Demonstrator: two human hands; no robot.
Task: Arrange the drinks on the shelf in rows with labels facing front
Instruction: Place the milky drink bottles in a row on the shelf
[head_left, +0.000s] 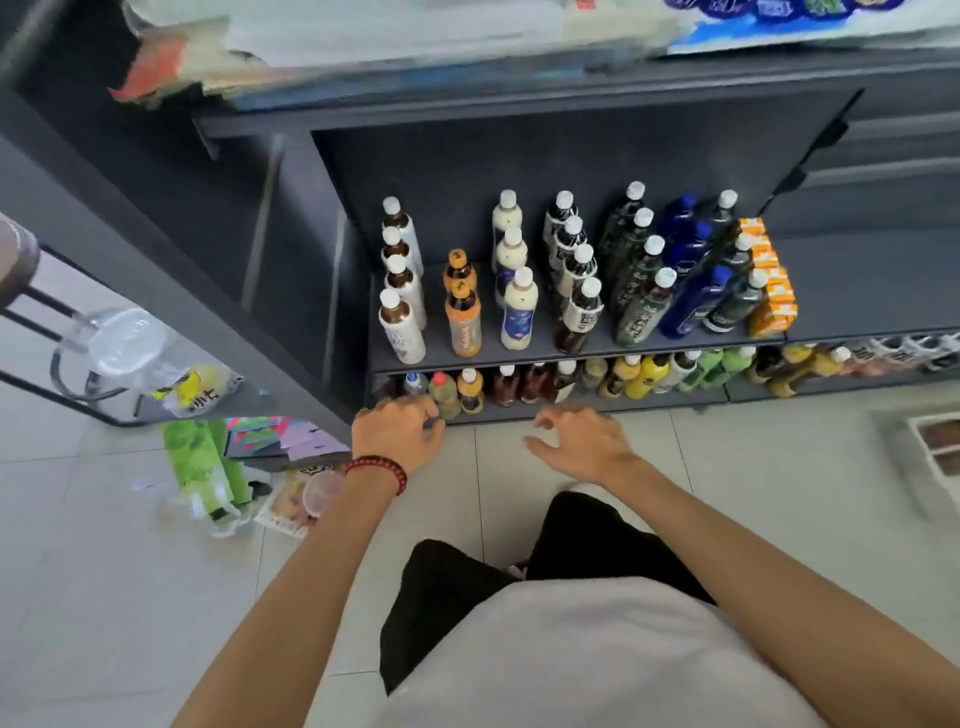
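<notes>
While the drinks (519, 306) stand in rows on the upper shelf (439, 338) and along the lower shelf (649, 402), I see the left hand (397, 434) curled by a clear bottle (415, 383) at the lower one's left end; I cannot tell if it grips. The right hand (576, 441) hovers near it over the floor (727, 467), fingers loose, holding nothing.

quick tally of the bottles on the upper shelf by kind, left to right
white-label tea bottles: 4
orange bottles: 2
milky white bottles: 3
black bottles, white labels: 4
dark green bottles: 4
blue bottles: 3
rightmost dark bottles: 3
total: 23
</notes>
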